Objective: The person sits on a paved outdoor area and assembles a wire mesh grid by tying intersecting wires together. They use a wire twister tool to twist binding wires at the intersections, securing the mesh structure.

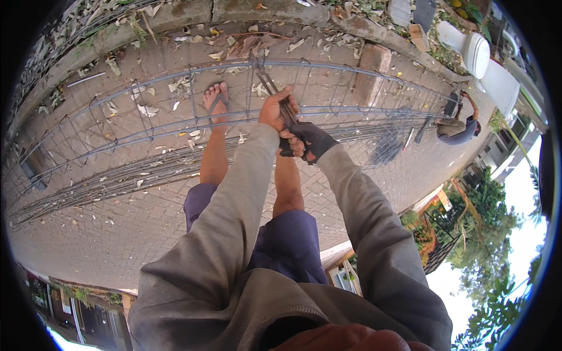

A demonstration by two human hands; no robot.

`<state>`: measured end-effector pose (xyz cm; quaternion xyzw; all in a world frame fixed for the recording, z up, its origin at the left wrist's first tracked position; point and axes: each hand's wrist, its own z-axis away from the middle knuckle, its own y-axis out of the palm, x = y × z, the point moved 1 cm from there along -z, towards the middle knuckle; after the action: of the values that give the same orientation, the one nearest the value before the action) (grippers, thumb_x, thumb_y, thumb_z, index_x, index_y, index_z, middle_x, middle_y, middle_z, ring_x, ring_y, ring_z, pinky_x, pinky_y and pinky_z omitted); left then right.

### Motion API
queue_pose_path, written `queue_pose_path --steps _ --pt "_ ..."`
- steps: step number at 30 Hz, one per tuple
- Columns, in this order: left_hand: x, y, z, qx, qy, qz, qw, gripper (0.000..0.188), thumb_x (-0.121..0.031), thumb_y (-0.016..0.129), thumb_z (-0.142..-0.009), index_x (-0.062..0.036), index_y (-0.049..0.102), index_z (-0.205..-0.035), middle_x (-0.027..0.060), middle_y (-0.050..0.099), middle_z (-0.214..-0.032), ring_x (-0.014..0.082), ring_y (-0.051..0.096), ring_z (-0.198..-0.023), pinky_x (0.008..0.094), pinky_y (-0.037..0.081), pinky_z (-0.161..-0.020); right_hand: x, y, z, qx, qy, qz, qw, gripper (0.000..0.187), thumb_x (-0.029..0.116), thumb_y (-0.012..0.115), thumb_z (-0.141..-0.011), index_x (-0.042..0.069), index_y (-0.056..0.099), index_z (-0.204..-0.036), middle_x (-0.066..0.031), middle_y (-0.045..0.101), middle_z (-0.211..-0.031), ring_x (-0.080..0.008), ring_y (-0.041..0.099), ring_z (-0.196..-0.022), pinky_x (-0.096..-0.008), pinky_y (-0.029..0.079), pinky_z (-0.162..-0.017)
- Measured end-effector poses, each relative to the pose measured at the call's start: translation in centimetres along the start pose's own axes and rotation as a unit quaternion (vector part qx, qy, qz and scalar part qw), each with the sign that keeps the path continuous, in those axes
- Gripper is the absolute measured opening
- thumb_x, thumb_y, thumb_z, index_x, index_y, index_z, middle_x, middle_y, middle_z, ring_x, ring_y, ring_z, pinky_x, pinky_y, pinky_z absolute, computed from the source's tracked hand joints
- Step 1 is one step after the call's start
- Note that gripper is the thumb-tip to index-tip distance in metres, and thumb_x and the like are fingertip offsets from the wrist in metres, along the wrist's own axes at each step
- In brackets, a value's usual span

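My left hand (pixel 277 110), bare, is closed around a pair of thin, dark metal bars (pixel 269 83). They stick out past its fingers, side by side, toward the far side of a long steel rebar cage (pixel 218 114). Just below and to the right, my right hand (pixel 308 142) wears a dark fingerless glove. Its fingers are curled around the lower end of the same bars, close against my left wrist; that end is mostly hidden. Both hands are above the cage, which has long bars joined by narrow rectangular stirrups.
Loose long steel rods (pixel 134 174) lie on the brick paving nearer me. My sandalled foot (pixel 215 100) is among the cage bars. A concrete block (pixel 372 75) sits at the cage's far side. Another person (pixel 459 130) crouches at the right end, near dark wire mesh (pixel 391 140) and a white toilet (pixel 475 54).
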<state>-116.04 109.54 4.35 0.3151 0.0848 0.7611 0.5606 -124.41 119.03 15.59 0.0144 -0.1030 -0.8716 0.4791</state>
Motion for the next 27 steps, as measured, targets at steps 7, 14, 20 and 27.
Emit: queue_pose_path --steps 7,14,20,27 --pt "1.6 2.0 -2.2 -0.358 0.092 -0.267 0.890 0.024 -0.018 0.077 -0.089 -0.0009 0.063 -0.099 0.0070 0.060 -0.077 0.0191 0.058 -0.060 0.0421 0.046 -0.050 0.7 3.6 0.7 -0.374 -0.109 0.484 0.784 0.039 0.034 0.075 -0.086 0.001 0.068 -0.105 -0.0162 0.068 -0.077 -0.0341 0.073 -0.081 -0.0429 0.055 -0.067" --pt "-1.2 -0.7 2.4 -0.032 0.008 -0.125 0.992 0.034 -0.017 0.078 -0.089 0.0043 0.063 -0.110 0.0075 0.063 -0.089 0.0185 0.061 -0.067 0.0353 0.054 -0.055 -3.1 2.5 -1.5 0.147 -0.027 -0.214 0.965 0.028 0.029 0.066 -0.093 0.001 0.067 -0.090 -0.0060 0.062 -0.063 -0.0178 0.064 -0.055 -0.0346 0.046 -0.045" --pt "0.7 1.5 1.4 -0.292 0.092 -0.451 0.838 0.046 -0.019 0.089 -0.075 0.0038 0.064 -0.106 0.0113 0.064 -0.090 0.0216 0.062 -0.069 0.0344 0.051 -0.059 -2.1 0.9 -2.5 -0.086 -0.041 0.093 0.991 0.038 0.040 0.067 -0.091 0.002 0.071 -0.089 -0.0083 0.070 -0.071 -0.0189 0.064 -0.053 -0.0303 0.050 -0.050" --pt "0.9 1.8 4.9 -0.329 0.230 -0.466 0.788 0.080 -0.019 0.090 -0.073 0.0087 0.050 -0.136 0.0143 0.063 -0.115 0.0242 0.064 -0.096 0.0391 0.056 -0.075 -8.1 1.8 -1.6 0.281 -0.045 -0.460 0.841 0.032 0.031 0.066 -0.094 -0.001 0.069 -0.091 -0.0040 0.064 -0.067 -0.0149 0.059 -0.051 -0.0299 0.045 -0.046"
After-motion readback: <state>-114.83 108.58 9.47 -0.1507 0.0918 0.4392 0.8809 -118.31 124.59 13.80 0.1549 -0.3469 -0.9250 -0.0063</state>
